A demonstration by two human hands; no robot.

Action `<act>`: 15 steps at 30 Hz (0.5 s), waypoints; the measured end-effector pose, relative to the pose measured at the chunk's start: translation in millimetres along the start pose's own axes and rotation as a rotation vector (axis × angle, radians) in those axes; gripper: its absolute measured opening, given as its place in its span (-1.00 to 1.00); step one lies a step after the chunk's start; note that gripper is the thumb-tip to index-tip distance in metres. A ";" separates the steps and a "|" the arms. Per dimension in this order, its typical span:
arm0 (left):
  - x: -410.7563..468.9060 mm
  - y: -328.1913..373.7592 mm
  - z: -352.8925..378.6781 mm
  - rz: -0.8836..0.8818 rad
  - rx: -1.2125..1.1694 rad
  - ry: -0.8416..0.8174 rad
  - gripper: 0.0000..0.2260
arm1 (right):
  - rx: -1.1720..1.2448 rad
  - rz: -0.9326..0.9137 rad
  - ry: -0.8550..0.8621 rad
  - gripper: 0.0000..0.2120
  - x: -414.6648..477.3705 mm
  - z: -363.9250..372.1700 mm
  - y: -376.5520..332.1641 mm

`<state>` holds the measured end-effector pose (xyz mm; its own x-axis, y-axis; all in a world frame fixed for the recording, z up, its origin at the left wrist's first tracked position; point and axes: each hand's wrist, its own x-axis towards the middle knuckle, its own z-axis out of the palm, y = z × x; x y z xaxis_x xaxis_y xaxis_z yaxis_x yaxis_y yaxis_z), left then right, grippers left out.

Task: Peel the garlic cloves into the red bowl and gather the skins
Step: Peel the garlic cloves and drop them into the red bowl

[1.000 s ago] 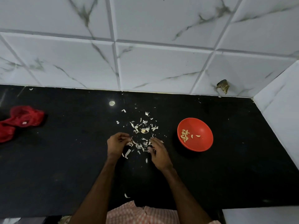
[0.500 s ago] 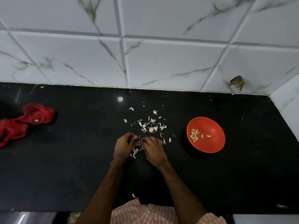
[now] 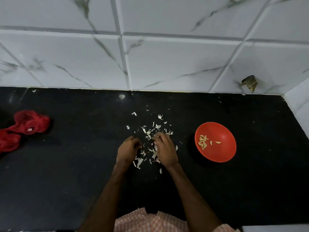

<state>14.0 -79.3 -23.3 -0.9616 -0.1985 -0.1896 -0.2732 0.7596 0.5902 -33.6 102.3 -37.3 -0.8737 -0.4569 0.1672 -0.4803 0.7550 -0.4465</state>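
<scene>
Parting slightly since half a second ago, the curled fingers of the left hand and right hand are working among the garlic skins; whether they are pinching anything cannot be told; skins are lying scattered on the black desk; the red bowl, well right, is holding peeled cloves; a red mesh bag is lying far left.

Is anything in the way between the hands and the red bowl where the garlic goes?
No, nothing visible blocks it. Between the right hand and the red bowl there is only bare black counter, with one loose garlic skin lying flat beside the hand.
</scene>
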 end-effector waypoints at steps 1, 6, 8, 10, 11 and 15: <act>1.1 0.2 -0.5 0.005 -0.001 0.000 -0.90 | 0.009 0.019 -0.034 -0.57 2.2 -3.6 0.3; 1.5 -2.8 1.3 0.004 -0.040 0.011 -0.82 | -0.030 0.011 -0.261 -0.45 4.9 -7.0 -0.9; -0.3 -5.8 0.7 0.002 -0.040 0.022 -0.81 | -0.022 0.017 -0.244 -0.53 5.8 -5.0 -0.5; -0.7 -7.0 0.7 -0.001 -0.035 0.025 -0.81 | 0.022 0.053 -0.214 -0.59 8.2 -4.3 0.6; -0.9 -6.0 1.0 -0.002 -0.026 0.025 -0.81 | 0.045 0.065 -0.198 -0.62 9.3 -3.9 2.1; -0.1 1.0 4.1 -0.007 0.030 0.032 -0.69 | 0.118 0.093 -0.136 -0.79 11.8 -6.0 4.8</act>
<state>13.9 -76.0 -25.9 -0.9601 -0.2236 -0.1680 -0.2796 0.7764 0.5648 -46.6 103.3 -32.2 -0.8914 -0.4531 0.0042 -0.3789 0.7402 -0.5555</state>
